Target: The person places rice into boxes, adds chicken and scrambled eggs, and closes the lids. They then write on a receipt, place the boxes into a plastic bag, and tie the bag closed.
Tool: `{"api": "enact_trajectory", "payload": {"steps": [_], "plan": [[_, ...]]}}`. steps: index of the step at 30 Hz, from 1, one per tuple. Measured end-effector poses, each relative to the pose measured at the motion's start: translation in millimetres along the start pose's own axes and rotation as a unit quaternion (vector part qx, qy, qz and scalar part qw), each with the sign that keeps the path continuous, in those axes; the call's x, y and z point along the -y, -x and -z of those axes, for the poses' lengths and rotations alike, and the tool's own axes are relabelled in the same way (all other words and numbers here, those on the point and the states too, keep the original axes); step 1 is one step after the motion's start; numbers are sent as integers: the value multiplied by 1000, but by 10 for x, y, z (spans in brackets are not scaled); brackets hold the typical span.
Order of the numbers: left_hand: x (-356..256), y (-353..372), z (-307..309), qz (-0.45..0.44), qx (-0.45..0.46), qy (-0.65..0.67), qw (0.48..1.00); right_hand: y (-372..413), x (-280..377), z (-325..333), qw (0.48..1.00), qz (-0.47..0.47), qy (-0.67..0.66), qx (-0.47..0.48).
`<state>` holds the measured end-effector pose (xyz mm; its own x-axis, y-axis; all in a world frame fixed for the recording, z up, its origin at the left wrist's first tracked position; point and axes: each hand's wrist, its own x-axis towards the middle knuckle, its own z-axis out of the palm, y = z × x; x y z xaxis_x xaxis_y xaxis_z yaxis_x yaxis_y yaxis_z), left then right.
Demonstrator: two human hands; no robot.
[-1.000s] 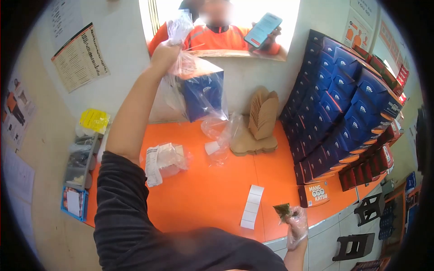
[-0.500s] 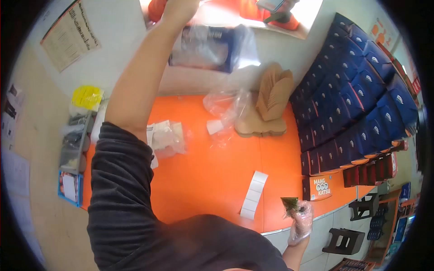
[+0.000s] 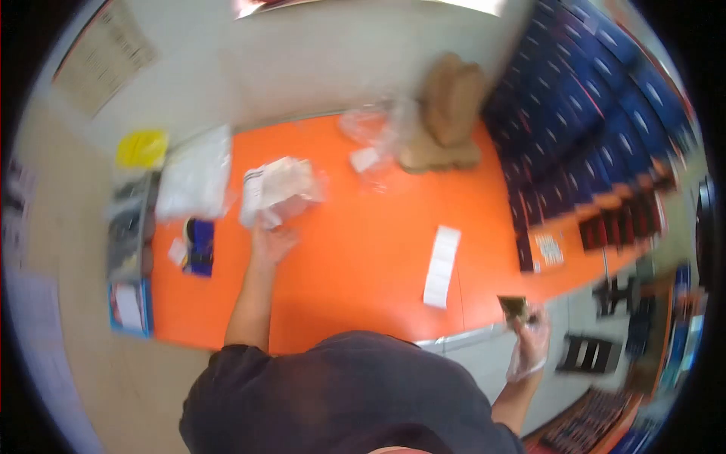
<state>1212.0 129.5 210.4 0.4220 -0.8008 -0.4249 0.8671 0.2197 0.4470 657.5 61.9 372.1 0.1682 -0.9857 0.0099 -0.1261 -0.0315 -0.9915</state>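
Frame is motion-blurred, so fine detail is lost.

Far left, by the wall: a tray [image 3: 127, 227] of small bits, w/ a blue case [image 3: 125, 309] below it and a yellow pad [image 3: 141, 147] above. These supplies sit at the counter's edge, prob. for quick reach. Next to them a white bag stack [image 3: 195, 178] lies flat. A small dark pouch [image 3: 200, 246] sits just below it on the orange counter [image 3: 355, 250].

Left of center: left hand [image 3: 272, 242] is stretched fwd over the counter, fingers spread and loose, gripping nothing. Its fingertips are at the lower edge of the bundle [image 3: 280, 189], a clear wrap of white packets. Touching or just short, can't tell thru the blur. The bundle lies on the counter, upper left of center, near the bag stack.

Top center: crumpled clear bags [image 3: 374, 132] lie beside a brown carton stack [image 3: 448, 113] that leans at the back wall. A label strip [image 3: 442, 265] lies alone right of center, well apart from both hands.

Right: blue boxes [image 3: 590, 113] are banked in rows up the wall, prob. to save counter room.

Lower right: right hand [image 3: 529, 344], in a thin clear glove, is held up off the counter's front edge, fingers pinched on a small dark scrap [image 3: 514, 306]. The glove likely keeps skin off it, and a fingertip pinch suits sth small and light. Dark stools [image 3: 582, 354] stand on the floor beyond it.
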Motion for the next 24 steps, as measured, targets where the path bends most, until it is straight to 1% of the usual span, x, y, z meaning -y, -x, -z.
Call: {"api": "enact_trajectory", "payload": {"steps": [1, 2, 3, 4, 5, 6, 7, 8, 9, 10, 12, 13, 15, 16, 17, 18, 19, 20, 21, 22, 23, 24], "plan": [[10, -348, 20, -29, 121, 57, 991, 176, -100, 55, 996, 32, 84, -4], [-138, -514, -86, -51, 121, 19, 991, 360, 219, -169, 997, -32, 73, 1], [-267, -627, -261, -67, 109, -40, 991, 564, 201, -214, 989, -67, 130, -19], [-278, -764, -490, -75, 118, -112, 984, 798, 227, -336, 994, -60, 81, -50], [-176, -888, -775, -85, 137, -190, 969, 1114, 1, -358, 996, -45, 7, -76], [19, -971, -1075, -112, 160, -270, 943, 1399, -19, -489, 989, -34, -2, -145], [293, -964, -1374, -167, 179, -360, 900, 1653, 65, -559, 964, -37, 203, -167], [558, -868, -1623, -220, 204, -429, 852, 1921, 82, -663, 960, -92, 162, -208], [763, -698, -1811, -272, 221, -475, 807, 2186, 77, -761, 948, -89, 145, -270], [946, -470, -1944, -310, 240, -504, 770, 2446, 88, -821, 938, -80, 134, -310], [1169, 42, -2117, -350, 296, -523, 719, 2931, 130, -1022, 914, -95, 93, -384], [1326, 360, -2177, -349, 343, -525, 697, 3225, 127, -1086, 899, -100, 68, -422], [1619, 1012, -2169, -301, 464, -518, 653, 3744, 170, -1259, 862, -57, -83, -497], [1786, 1375, -2108, -249, 531, -517, 624, 4009, 227, -1329, 838, -32, -160, -520], [1969, 1723, -1998, -155, 606, -525, 578, 4291, 340, -1411, 818, -3, -225, -529], [2145, 2100, -1858, -57, 660, -529, 529, 4547, 445, -1488, 802, -13, -220, -555], [2313, 2542, -1674, 39, 707, -539, 457, 4831, 557, -1523, 785, -19, -209, -583], [2600, 2850, -1357, 96, 772, -509, 368, 5141, 602, -1562, 766, -29, -196, -612], [2484, 3656, -1275, 165, 760, -573, 258, 5446, 560, -1622, 759, -31, -200, -618], [2576, 4131, -1069, 155, 869, -427, 195, 5756, 491, -1697, 751, -33, -200, -628], [2664, 4628, -846, 225, 876, -396, 160, 6092, 417, -1764, 741, -35, -196, -641], [2742, 5115, -572, 283, 873, -369, 147, 6426, 266, -1825, 757, -48, -91, -645]]}}
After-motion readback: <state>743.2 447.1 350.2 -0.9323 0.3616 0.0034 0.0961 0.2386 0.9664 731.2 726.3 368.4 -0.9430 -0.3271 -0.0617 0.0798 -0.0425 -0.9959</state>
